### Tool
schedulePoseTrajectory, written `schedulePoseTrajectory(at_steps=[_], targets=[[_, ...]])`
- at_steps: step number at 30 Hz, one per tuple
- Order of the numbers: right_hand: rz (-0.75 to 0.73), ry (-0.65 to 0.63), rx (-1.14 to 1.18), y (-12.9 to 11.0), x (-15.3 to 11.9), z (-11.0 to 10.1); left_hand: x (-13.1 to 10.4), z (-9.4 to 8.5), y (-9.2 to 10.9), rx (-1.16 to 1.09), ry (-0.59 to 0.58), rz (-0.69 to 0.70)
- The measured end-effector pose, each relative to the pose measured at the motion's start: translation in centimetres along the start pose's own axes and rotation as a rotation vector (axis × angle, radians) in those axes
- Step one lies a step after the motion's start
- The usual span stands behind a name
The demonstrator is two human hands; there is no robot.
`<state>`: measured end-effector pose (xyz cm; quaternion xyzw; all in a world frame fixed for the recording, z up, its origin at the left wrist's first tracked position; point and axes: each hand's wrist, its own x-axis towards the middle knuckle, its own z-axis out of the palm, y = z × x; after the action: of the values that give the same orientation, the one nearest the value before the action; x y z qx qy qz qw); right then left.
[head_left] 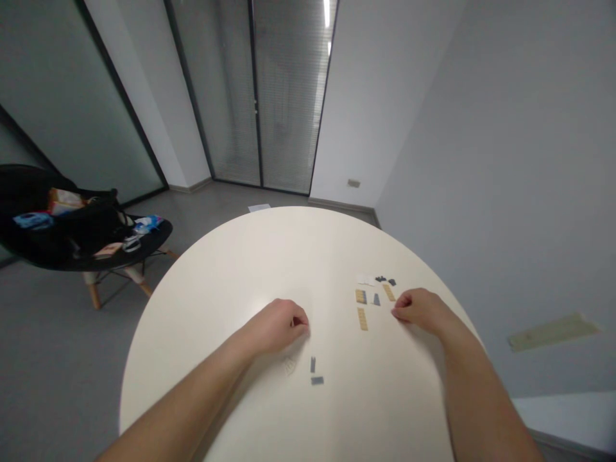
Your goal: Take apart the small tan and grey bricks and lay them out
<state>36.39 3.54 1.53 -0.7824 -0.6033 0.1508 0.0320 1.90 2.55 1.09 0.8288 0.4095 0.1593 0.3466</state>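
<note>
My left hand (282,325) is above the middle of the table with thumb and fingers pinched together; whatever they may hold is too small to make out. Just below it lie a pale, thin-framed piece (289,366), an upright grey strip (312,364) and a sideways grey strip (317,380). My right hand (423,310) is closed in a pinch by the small parts on the right, its fingertips near a tan strip (389,292). Another tan strip (362,319), a tan-and-grey piece (360,296) and a grey piece (376,299) lie to its left.
Small white pieces (366,280) and black pieces (380,279) lie behind the tan ones on the round white table (216,269). A black chair (48,256) with a bag and packets stands at left. A wall (520,192) rises beyond the right edge.
</note>
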Motion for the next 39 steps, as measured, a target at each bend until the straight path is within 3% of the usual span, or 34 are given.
schedulePoseTrajectory(at_steps=[9,16,25,28,30,33,35,39], targets=[[0.022,-0.088,0.015,0.4,-0.2,-0.1,0.5,-0.2,-0.6,-0.229,0.094,-0.123],[0.040,-0.129,0.019,0.2,-0.3,-0.3,0.8,-0.4,-1.1,-0.449,0.143,-0.140],[0.091,-0.058,0.001,0.0,-0.1,-0.4,0.9,-0.3,-1.1,-0.671,0.153,-0.166],[0.091,0.064,0.012,-0.5,-0.3,-0.7,1.0,-0.3,-1.0,-0.768,0.146,-0.173],[-0.026,0.212,0.041,-1.5,-0.7,-0.7,1.0,-0.4,-1.0,-0.829,0.134,-0.178],[-0.372,0.327,0.143,-4.3,-2.1,-0.1,0.9,-0.4,-0.8,-0.858,0.105,-0.180],[-0.571,0.253,0.231,-6.6,-3.4,0.7,0.9,-0.4,-0.7,-0.855,0.090,-0.176],[-0.741,0.089,0.352,-10.5,-5.7,2.6,1.0,0.0,-1.0,-0.860,0.058,-0.149]])
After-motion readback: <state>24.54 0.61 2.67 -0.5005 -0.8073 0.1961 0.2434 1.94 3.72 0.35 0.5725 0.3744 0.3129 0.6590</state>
